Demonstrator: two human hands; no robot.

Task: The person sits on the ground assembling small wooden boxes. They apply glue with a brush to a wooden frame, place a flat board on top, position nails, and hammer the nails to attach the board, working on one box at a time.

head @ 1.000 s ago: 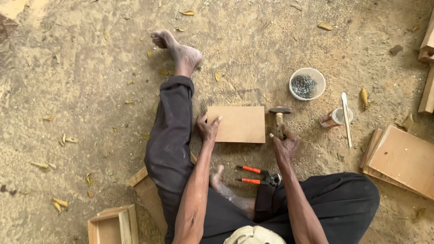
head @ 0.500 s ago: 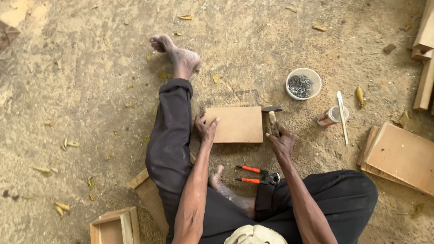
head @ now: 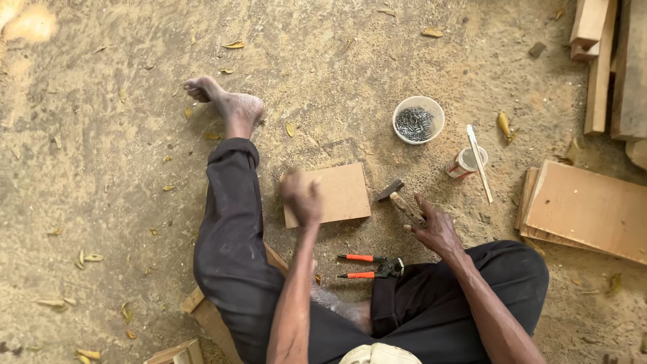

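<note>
While the person sits on the sandy floor (head: pixel 101 168) with a bare foot (head: pixel 229 104) stretched out at far left, the work in hand sits just right of that leg. The left hand (head: pixel 302 197) rests on the left edge of a flat, square, light-brown wooden board (head: pixel 340 192) that lies on the ground. The hand is motion-blurred and looks curled, but I cannot tell whether its grip is closed on anything.

Below the board, near the person's lap, lie orange-handled metal pincers (head: pixel 371 265), untouched. Just right of the board, a wooden-handled hammer with a dark steel head (head: pixel 401 201) is held low. Its head is close to the board's right edge but seems not to touch it. The right hand (head: pixel 437 230) has its grip wrapped loosely round the handle's end.

I judge this a pause between blows, with the board being positioned and the tool ready. Any strike would call for a still left hand, with its fingers clear of the hammer's path, and for a firmer hold on the handle.

Further right stand a white round bowl (head: pixel 418 141) of grey nails (head: pixel 414 123) and a small cup (head: pixel 464 163) with a pale stick (head: pixel 480 164) across it. Beyond these is a stack of similar brown boards (head: pixel 586 209).
</note>
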